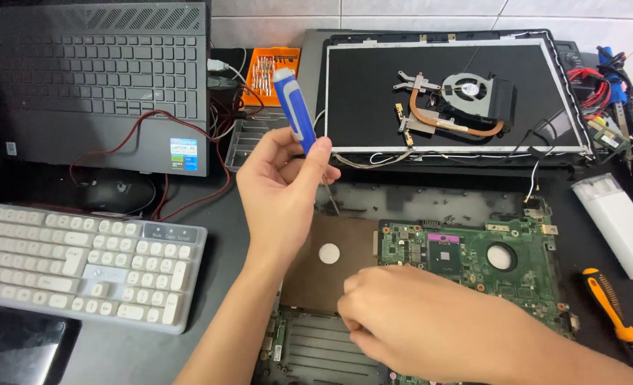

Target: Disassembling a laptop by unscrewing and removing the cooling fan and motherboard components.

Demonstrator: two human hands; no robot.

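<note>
My left hand [281,189] holds a blue-and-white screwdriver [295,110] upright, handle up, its thin shaft pointing down toward the opened laptop base [430,196]. My right hand [416,321] rests low on the base with fingers curled at the edge of a brown panel [330,264]; what the fingertips pinch is hidden. A green motherboard [473,253] lies just right of the panel. Behind, a laptop screen panel [373,93] lies flat with a fan and copper heat pipe assembly [466,100] on it.
A white keyboard [81,260] sits at left, a grey laptop [95,78] and black mouse [117,191] behind it. An orange bit case [268,75], an orange-and-black screwdriver [612,310], a white box [619,221] and red wires [594,85] lie around.
</note>
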